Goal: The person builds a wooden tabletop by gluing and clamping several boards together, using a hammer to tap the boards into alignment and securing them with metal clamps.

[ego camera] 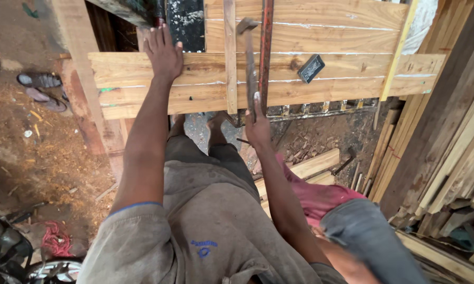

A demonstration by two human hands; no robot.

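Looks like mid-nailing: left hand (164,52) lies spread flat on the planks (195,79) at 11 o'clock, right hand (258,126) is clenched round the hammer (250,63), so next swing needs aim.

Claw hammer (249,63) upright over wood planks (142,68), head at top, planks lying flat

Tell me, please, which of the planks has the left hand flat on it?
The left hand lies flat on the second plank from the near edge, at its left end; the nearest plank below it is untouched.
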